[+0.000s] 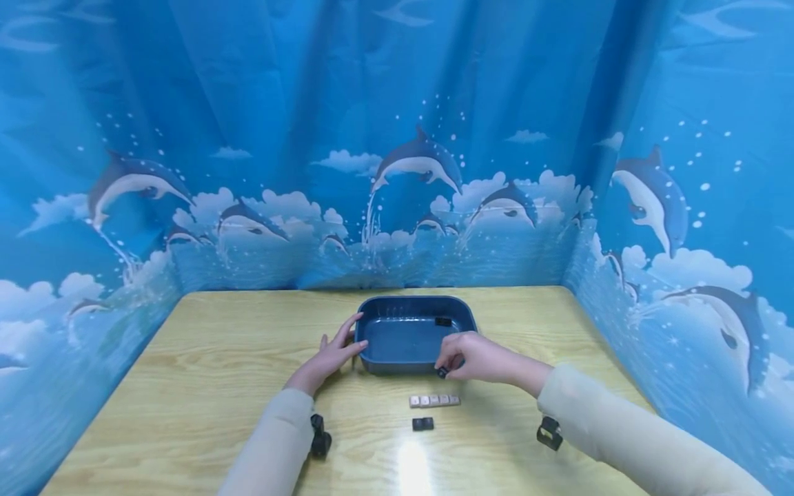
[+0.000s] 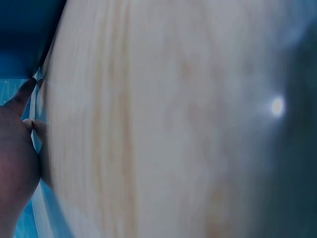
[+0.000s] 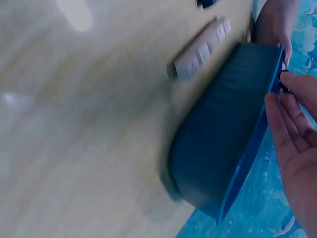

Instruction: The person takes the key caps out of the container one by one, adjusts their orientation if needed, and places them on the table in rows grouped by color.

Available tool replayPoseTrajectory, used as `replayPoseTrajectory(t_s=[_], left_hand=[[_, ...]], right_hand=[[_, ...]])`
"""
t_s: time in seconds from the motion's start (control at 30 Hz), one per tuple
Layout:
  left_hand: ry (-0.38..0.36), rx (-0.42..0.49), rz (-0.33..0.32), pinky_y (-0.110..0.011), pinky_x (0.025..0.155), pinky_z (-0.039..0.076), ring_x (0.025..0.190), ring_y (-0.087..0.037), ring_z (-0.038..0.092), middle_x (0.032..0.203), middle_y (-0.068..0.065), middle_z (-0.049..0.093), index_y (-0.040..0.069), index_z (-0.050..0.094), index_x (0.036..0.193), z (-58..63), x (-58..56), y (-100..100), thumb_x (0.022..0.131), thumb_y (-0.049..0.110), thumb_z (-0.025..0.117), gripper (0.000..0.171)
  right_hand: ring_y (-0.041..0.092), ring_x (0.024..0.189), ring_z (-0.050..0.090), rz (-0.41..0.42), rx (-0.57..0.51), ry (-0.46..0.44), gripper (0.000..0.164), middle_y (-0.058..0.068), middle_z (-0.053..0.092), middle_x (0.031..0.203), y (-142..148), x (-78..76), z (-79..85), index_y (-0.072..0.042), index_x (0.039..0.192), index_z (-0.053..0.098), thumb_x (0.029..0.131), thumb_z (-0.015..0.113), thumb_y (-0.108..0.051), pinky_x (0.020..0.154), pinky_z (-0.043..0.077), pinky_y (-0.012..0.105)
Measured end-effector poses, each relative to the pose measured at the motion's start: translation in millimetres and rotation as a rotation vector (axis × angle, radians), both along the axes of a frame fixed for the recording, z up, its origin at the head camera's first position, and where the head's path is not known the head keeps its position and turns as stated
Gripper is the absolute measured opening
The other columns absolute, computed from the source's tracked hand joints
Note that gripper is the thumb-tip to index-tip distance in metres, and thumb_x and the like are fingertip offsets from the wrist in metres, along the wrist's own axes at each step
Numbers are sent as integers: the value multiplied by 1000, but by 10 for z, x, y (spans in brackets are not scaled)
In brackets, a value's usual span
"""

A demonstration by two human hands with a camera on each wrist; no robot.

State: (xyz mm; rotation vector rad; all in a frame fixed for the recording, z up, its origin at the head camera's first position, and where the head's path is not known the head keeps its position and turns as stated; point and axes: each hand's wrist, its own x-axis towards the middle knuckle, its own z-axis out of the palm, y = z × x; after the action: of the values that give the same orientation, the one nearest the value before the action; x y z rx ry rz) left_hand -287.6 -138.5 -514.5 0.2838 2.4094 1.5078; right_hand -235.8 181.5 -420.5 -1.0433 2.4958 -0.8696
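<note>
A dark blue rectangular bin (image 1: 403, 368) stands on the table. At its left side my left hand (image 1: 329, 359) spreads its fingers and touches the rim and wall; the left wrist view catches only part of this hand (image 2: 17, 144). My right hand (image 1: 474, 357) pinches a small black keycap-like block (image 1: 442, 372) at the bin's front right rim, seen also between thumb and fingers of that hand (image 3: 297, 119). Inside the bin lies a black piece (image 1: 443, 322). In front sit a row of several white keycap-like blocks (image 1: 434, 401) and a short black pair (image 1: 423, 424).
The light wood-grain table (image 1: 248, 344) extends around the bin. Behind and beside it hangs a blue curtain (image 1: 322, 255) printed with dolphins. Black straps with camera mounts (image 1: 320, 436) sit on both wrists.
</note>
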Motion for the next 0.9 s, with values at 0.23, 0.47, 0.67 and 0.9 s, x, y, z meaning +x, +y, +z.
replayPoseTrajectory(t_s=[0.23,0.47,0.67,0.9], left_hand=[[9,-14,15,-54,108,-26,146,-42,-5,152,-21,35,32,17,157,-27,-22,6,99,39,55,70],[7,-20,14,-54,108,-26,145,-43,-7,151,-21,35,32,17,157,-35,-28,8,99,38,55,69],[21,-20,1,-54,108,-26,145,-42,9,150,-21,37,31,16,157,-41,-43,5,100,36,54,69],[11,-23,5,-52,108,-27,144,-40,17,150,-21,37,30,16,157,-29,-37,12,100,37,55,69]], right_hand=[[4,80,63,-64,-51,-27,19,-8,62,89,-24,176,-137,-4,98,75,80,75,3,71,56,21],[6,79,64,-102,-93,-76,18,-6,64,89,-37,285,-278,-5,92,74,77,73,7,70,57,21],[7,79,65,-79,-127,-73,21,-5,63,88,-33,339,-388,-3,91,75,76,71,12,71,57,20],[4,78,60,-123,-104,-100,21,-8,60,87,-63,412,-431,-7,89,75,72,80,6,71,56,21]])
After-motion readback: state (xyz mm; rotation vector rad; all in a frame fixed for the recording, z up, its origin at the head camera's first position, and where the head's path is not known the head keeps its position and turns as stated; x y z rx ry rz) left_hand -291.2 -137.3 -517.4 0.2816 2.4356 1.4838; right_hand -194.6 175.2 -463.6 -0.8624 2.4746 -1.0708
